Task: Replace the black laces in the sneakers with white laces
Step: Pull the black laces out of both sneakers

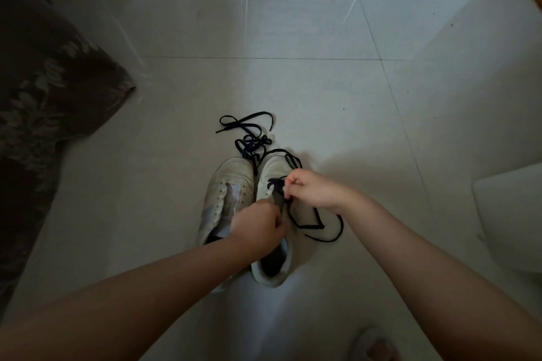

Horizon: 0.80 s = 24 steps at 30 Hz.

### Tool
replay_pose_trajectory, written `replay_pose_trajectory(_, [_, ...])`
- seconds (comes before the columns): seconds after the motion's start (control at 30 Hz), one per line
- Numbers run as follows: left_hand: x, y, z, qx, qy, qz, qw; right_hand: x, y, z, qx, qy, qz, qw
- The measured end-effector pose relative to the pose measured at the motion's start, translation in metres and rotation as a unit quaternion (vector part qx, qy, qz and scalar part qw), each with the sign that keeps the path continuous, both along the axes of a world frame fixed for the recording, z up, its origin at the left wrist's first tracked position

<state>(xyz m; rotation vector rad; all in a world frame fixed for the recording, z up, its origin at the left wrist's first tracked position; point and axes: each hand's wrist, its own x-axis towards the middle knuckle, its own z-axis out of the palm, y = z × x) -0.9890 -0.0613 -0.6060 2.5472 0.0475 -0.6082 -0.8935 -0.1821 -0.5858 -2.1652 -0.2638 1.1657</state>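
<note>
Two white sneakers sit side by side on the tile floor (293,38). The left hand (258,227) grips the right sneaker (274,214) by its tongue; the right hand (312,189) pinches its black lace (318,226). The left sneaker (227,193) is laceless, with a loose black lace (249,138) lying at 12 o'clock from it.

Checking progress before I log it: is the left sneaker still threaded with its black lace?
No. The left sneaker shows bare eyelets, and a loose black lace lies on the floor beyond its toe.

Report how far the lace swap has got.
Done: the left sneaker is stripped, its black lace loose on the floor. In hand: the right hand pulls the second black lace from the right sneaker; the left hand steadies it. Left: white laces, none visible.
</note>
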Motion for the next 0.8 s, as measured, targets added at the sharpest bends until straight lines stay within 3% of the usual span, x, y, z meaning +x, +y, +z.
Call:
replay_pose_trajectory(0.13, [0.001, 0.0, -0.005, -0.006, 0.001, 0.008, 1.0, 0.009, 0.008, 0.001, 0.052, 0.113, -0.103, 0.987])
replay_pose_trajectory(0.3, [0.002, 0.003, -0.004, -0.019, 0.002, 0.004, 1.0, 0.007, -0.014, -0.012, 0.054, 0.036, -0.086, 0.994])
replay_pose_trajectory(0.43, [0.002, 0.002, -0.004, -0.019, -0.005, 0.0, 1.0, -0.001, -0.027, -0.026, -0.002, -0.017, -0.039, 0.999])
replay_pose_trajectory(0.6, [0.002, 0.002, -0.005, -0.019, -0.007, 0.001, 1.0, -0.007, -0.023, -0.028, 0.006, -0.079, -0.076, 0.994])
replay_pose_trajectory(0.7, [0.002, 0.003, -0.006, -0.02, -0.005, 0.002, 1.0, -0.008, -0.02, -0.031, -0.009, -0.092, -0.052, 0.994])
replay_pose_trajectory(0.8, [0.002, 0.003, -0.006, -0.022, -0.006, 0.002, 1.0, -0.007, -0.018, -0.033, -0.026, -0.16, -0.042, 0.986])
